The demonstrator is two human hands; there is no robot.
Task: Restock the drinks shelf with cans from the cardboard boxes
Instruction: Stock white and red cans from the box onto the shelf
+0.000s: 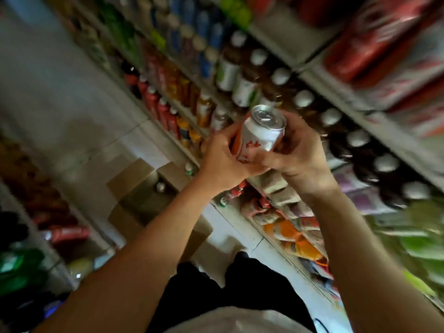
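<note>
Both hands grip one white-and-orange can [258, 133] held in the air: left hand [224, 156] curled round its side, right hand [299, 152] wrapped opposite. Behind stand shelved bottles [305, 99] (blurred); open cardboard boxes [144, 186] sit on the floor below.

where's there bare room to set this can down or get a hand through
Both hands, left and right, hold the can. Bare floor lies left of the cardboard boxes. The bottle rows behind look packed cap to cap; no gap shows.
</note>
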